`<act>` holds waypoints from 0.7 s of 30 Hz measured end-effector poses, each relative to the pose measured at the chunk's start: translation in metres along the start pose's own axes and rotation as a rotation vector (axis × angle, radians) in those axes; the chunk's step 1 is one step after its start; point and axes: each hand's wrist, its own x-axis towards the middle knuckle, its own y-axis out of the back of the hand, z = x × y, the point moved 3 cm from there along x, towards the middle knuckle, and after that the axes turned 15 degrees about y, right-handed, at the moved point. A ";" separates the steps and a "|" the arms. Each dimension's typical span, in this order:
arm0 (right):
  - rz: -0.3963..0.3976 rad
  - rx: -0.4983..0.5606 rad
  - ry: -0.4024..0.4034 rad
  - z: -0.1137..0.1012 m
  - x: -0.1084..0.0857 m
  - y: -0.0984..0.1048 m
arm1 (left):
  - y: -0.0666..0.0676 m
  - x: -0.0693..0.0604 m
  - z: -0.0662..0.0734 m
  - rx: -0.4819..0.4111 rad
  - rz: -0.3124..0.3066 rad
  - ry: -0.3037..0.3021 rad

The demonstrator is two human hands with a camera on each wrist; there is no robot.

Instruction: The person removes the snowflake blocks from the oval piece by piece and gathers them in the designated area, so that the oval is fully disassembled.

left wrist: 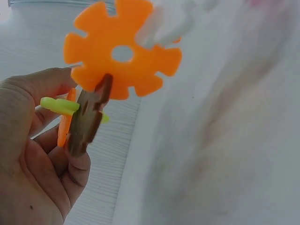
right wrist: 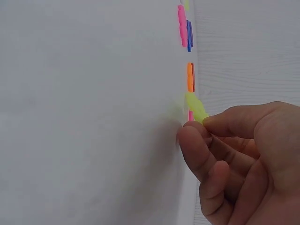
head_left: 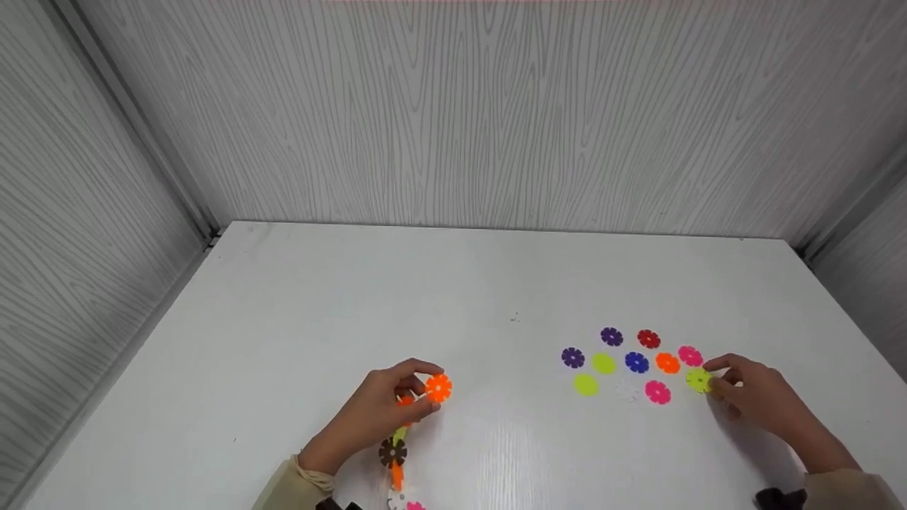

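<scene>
Pinching an orange disc [head_left: 446, 393] between bent thumb and forefinger of the left hand [head_left: 372, 411], at the top of a chain of notched discs [head_left: 397, 468]. Impossible to tell: joined to that chain or only held against it. Trailing below the left hand, left of centre over the white table [head_left: 319, 283], with the long axis running almost straight to the bottom edge of the head view and out past it. Turning piece by piece along its length: flat to the head camera at the brown disc [head_left: 385, 454], edge-on at the thin orange piece [head_left: 397, 479] just below, then on to white and pink at the cut-off end. Reversed in the left wrist view: orange face-on, brown slanting nearly edge-on.

Gripping a yellow-green disc [head_left: 694, 381] by its right rim with thumb and forefinger of the right hand [head_left: 762, 400], face toward the head camera, slanting up and left from the fingertips in the right wrist view. Working with hands well apart. Lying just left of the right hand: many-coloured loose discs [head_left: 663, 369], spread flat.
</scene>
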 end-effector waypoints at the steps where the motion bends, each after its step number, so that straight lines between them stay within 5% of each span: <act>1: 0.015 -0.014 0.005 -0.001 -0.002 0.001 | 0.000 0.000 0.001 0.011 0.006 -0.011; 10: 0.192 -0.043 0.101 -0.033 -0.015 -0.001 | -0.002 -0.002 0.005 0.098 -0.006 -0.027; 21: 0.114 0.138 0.201 -0.100 -0.013 -0.023 | -0.006 0.000 0.004 0.001 -0.065 0.002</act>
